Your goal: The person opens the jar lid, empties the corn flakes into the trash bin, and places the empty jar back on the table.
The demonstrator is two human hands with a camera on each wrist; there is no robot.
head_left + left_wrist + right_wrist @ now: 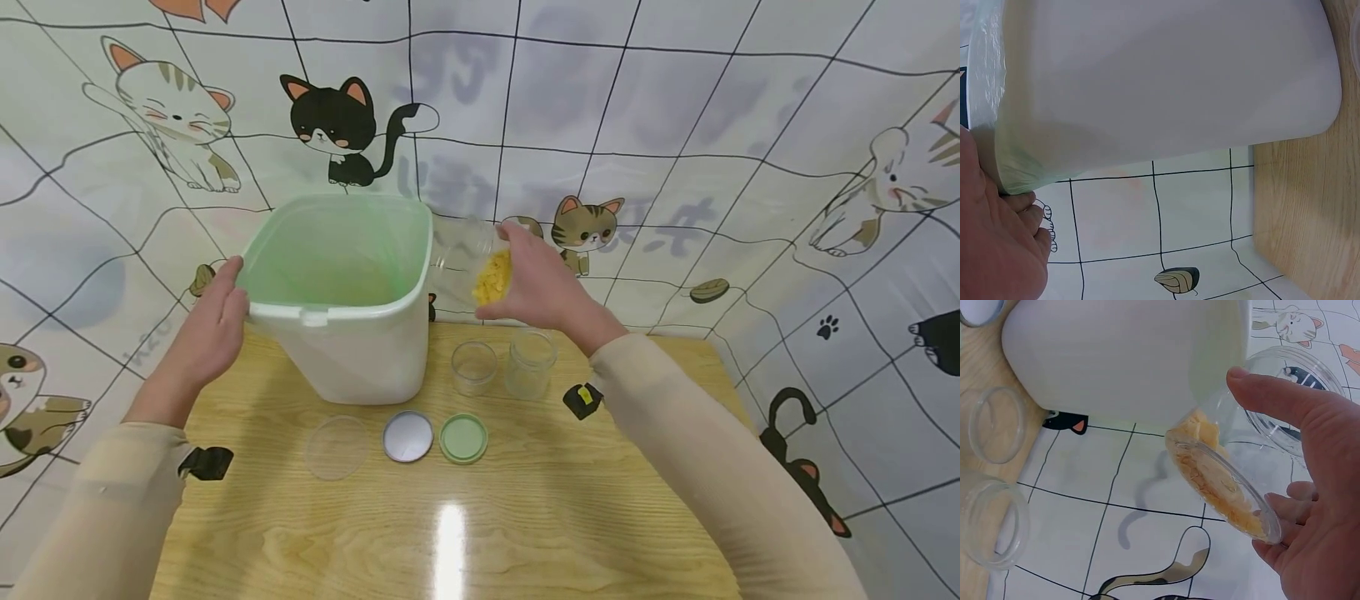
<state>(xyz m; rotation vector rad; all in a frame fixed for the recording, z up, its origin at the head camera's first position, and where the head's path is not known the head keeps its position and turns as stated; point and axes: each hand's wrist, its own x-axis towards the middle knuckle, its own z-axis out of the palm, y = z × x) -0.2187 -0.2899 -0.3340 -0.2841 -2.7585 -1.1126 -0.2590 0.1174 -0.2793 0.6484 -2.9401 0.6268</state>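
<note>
A white bin lined with a pale green bag stands at the back left of the table. My left hand grips its left rim; the left wrist view shows the fingers curled under the edge. Beside the right rim, my right hand holds a clear jar tipped on its side, mouth toward the bin. Yellow pieces lie at the jar's base end. In the right wrist view, thumb and fingers wrap round the jar, with the yellow pieces against its bottom.
Two clear containers, a short one and a taller jar, stand right of the bin. In front lie a clear disc, a white lid and a green lid. A cat-patterned sheet covers the wall behind.
</note>
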